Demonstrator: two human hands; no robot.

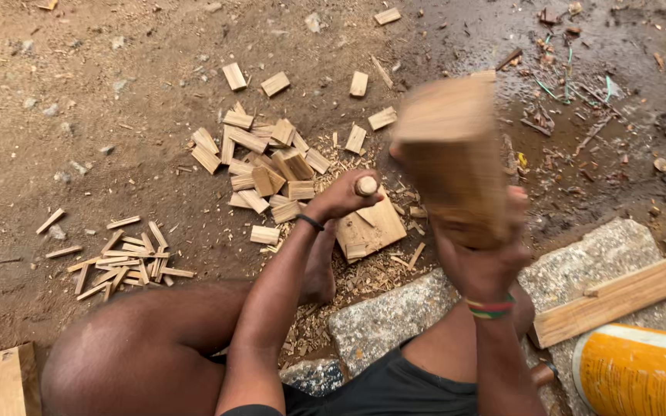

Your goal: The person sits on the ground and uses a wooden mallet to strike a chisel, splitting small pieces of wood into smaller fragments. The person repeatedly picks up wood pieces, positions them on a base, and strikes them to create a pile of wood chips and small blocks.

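Note:
My left hand (341, 198) is closed round a round wooden handle (366, 185), held upright over a square wooden slab (375, 229) on the ground. My right hand (483, 262) grips a large wooden block (452, 158), raised and motion-blurred, to the right of the handle. What the handle ends in below the fist is hidden. My bare foot (319, 270) rests beside the slab, among wood shavings.
A heap of short split wood pieces (267, 166) lies beyond the slab, and thin splints (125, 258) lie at left. Stone blocks (383, 316) sit near my legs. A plank (618, 296) and a yellow-and-white container (637, 370) lie at right. The ground is bare dirt.

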